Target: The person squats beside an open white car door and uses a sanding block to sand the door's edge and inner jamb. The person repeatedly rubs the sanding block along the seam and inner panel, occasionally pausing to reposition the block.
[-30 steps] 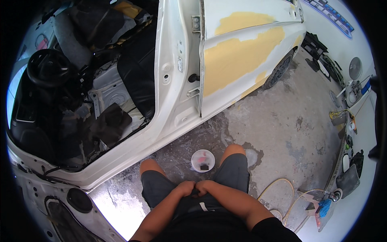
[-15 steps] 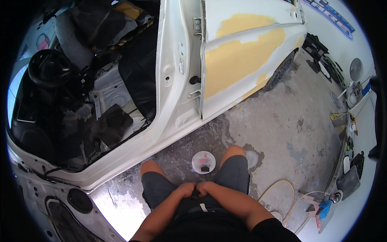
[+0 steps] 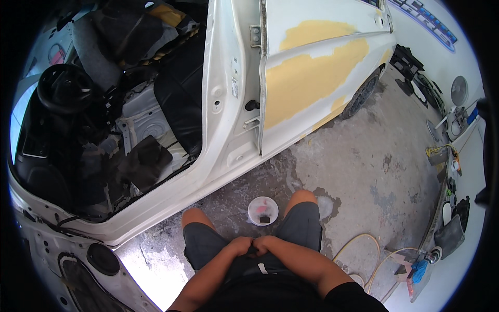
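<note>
Below, left hand (image 3: pixel 240 245) & right hand (image 3: pixel 263 244) meet curled at lap, fingers closed on dark shorts (image 3: pixel 301 229); whether gripping cloth, can't tell. Small white tub (image 3: pixel 262 210) on concrete floor (image 3: pixel 374 171) just beyond knees, near white car sill (image 3: pixel 171 200).

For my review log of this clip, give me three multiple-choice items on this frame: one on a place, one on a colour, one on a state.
1. Where does the small round tub stand?
A. on the car seat
B. on the floor between the person's knees
C. on the rear door

2. What colour are the filler patches on the white rear door?
A. yellow
B. red
C. green

3. How are the left hand and the right hand placed?
A. spread wide apart
B. one raised to the door
C. close together at the lap, fingers curled

Answers: 1 B, the tub sits on the concrete just ahead of the shorts. 2 A, broad yellow areas cover the door panel. 3 C, both fists meet above the shorts; whether they grip anything cannot be told.
</note>
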